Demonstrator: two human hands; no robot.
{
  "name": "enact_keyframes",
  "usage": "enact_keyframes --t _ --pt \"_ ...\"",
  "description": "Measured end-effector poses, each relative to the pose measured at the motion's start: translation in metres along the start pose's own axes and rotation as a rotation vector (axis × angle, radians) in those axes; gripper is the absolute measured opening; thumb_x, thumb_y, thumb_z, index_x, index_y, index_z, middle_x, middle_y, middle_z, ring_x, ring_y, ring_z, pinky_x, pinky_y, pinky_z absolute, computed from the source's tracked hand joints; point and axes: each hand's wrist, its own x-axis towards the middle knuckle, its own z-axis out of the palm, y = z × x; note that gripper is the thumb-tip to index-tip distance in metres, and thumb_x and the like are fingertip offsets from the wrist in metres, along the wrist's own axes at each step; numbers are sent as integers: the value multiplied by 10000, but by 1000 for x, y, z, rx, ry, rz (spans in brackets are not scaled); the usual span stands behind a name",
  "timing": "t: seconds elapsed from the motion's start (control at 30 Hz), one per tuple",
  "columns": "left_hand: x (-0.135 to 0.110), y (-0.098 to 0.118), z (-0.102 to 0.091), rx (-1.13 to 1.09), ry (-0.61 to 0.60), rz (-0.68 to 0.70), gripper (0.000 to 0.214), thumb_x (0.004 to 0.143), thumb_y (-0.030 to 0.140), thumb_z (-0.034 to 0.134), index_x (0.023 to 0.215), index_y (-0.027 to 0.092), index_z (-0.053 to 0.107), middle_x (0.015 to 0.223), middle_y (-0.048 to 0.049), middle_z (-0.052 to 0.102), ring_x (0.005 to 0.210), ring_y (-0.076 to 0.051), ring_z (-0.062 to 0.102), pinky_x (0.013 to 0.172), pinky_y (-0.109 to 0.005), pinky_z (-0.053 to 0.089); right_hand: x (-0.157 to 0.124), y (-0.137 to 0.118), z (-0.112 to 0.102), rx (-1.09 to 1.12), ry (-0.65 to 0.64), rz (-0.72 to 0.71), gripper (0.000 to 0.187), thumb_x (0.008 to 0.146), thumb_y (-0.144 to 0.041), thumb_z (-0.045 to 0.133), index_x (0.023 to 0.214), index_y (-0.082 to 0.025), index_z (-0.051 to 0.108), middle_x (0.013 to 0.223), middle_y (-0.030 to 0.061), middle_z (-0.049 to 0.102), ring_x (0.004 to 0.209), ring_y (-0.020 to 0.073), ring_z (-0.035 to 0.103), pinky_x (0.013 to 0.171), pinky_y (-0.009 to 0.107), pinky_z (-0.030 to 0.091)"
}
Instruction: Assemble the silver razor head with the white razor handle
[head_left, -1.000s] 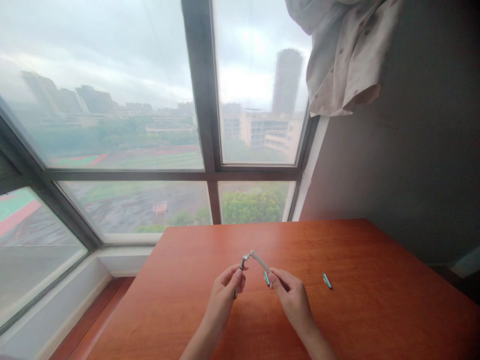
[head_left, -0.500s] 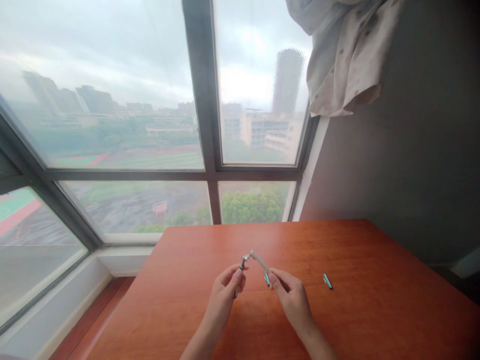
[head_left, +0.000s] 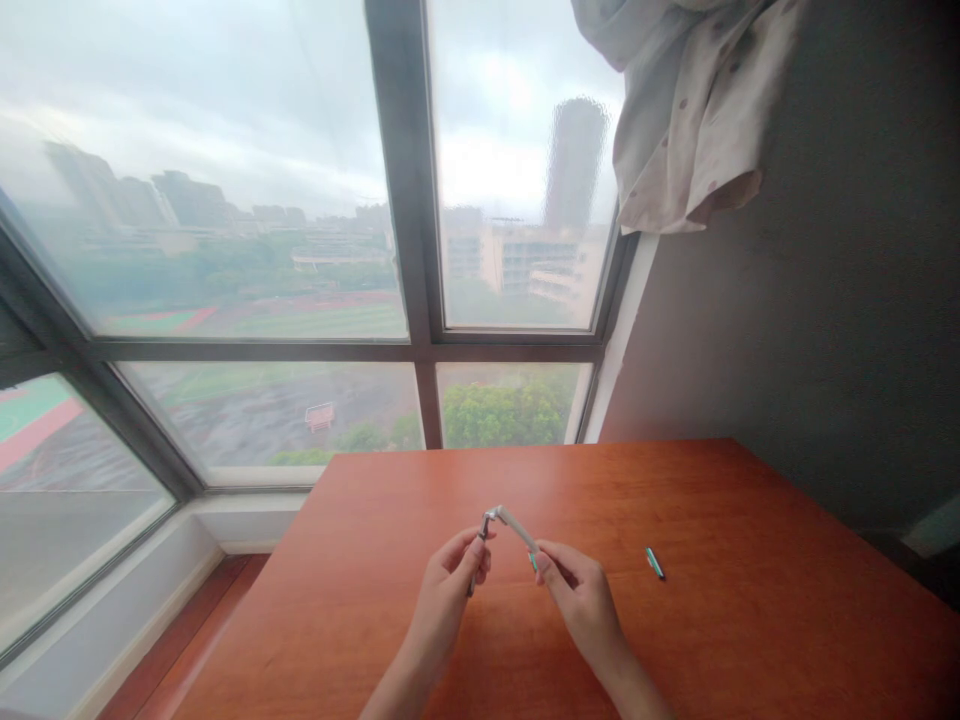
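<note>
My left hand (head_left: 451,578) is closed around a slim, dark and silver handle (head_left: 483,530) that resembles a razor handle. It stands nearly upright, its shiny top bent to the right. Between thumb and fingers, my right hand (head_left: 576,585) pinches a pale grey stick (head_left: 516,526), which slants up and left. Its far end meets the silver top of the handle; whether the two are joined I cannot tell. Beside my right fingertips a small green and white piece (head_left: 533,561) shows, partly hidden by them. Another small green, white and dark strip (head_left: 655,563) lies on the table to the right.
Both hands are above a reddish-brown wooden table (head_left: 360,630). Behind it rise large windows with a grey frame (head_left: 424,352). A spotted pale cloth (head_left: 697,120) hangs at upper right by a dark wall (head_left: 825,300).
My right hand and the pale stick have shifted slightly left and down. More of the green piece by the fingertips is covered now. My left hand has stayed nearly still.
</note>
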Motion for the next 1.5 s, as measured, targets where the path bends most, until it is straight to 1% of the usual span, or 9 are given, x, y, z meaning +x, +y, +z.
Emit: enact_keyframes --t 0.17,0.27,0.5,0.63,0.8,0.97,1.2,1.4,1.5 --pt "1 -2 0 -16 8 -4 461 754 505 672 1037 143 702 638 -9 525 574 -115 409 536 -218 286 1 1 0 -29 46 16 441 902 -508 474 861 -147 724 655 41 637 599 167 586 549 212 459" --pt "2 -3 -1 3 27 -16 484 719 526 693 1014 143 713 636 -16 554 571 -122 428 532 -221 298 1 -2 0 -30 34 -6 439 904 -508 469 836 -154 719 664 42 638 609 167 587 551 210 461" --pt "3 -3 -2 52 93 10 455 669 510 738 939 144 738 688 -45 620 623 -148 492 563 -233 347 0 -3 0 -51 38 -86 332 900 -429 514 865 -173 724 671 38 651 615 167 602 562 213 465" --pt "4 -4 -2 42 128 10 479 624 516 764 914 136 743 665 -39 614 597 -142 487 550 -235 352 0 -1 0 -60 53 -71 319 901 -419 515 895 -177 722 704 47 669 637 176 616 586 223 476" --pt "5 -7 -3 15 163 -2 472 623 504 773 930 147 738 685 -35 619 604 -137 504 548 -229 362 -1 -2 0 -81 60 -37 331 910 -423 502 899 -173 719 710 49 669 656 182 622 600 227 477" --pt "6 -7 -4 3 149 -4 472 620 499 779 933 148 738 673 -24 611 590 -123 496 543 -221 358 0 0 3 -92 42 -83 335 902 -430 516 888 -180 737 724 59 688 656 185 637 592 229 493" --pt "7 -8 -4 9 189 4 511 590 512 789 932 136 739 660 -30 618 584 -132 508 531 -223 364 1 0 1 -108 114 -57 352 900 -444 511 907 -176 738 737 68 699 658 189 643 605 232 505" --pt "4 -1 0 17 199 7 468 572 483 806 888 143 753 657 -38 651 585 -138 528 554 -235 398 0 2 2 -64 58 -75 311 894 -409 528 887 -179 737 732 64 696 658 191 645 590 229 500" --pt "2 4 3 39 211 -2 456 548 470 820 861 144 759 646 -42 664 593 -155 546 560 -246 409 0 1 3 -83 70 -71 310 891 -410 530 878 -178 735 726 65 697 652 194 645 590 232 498"
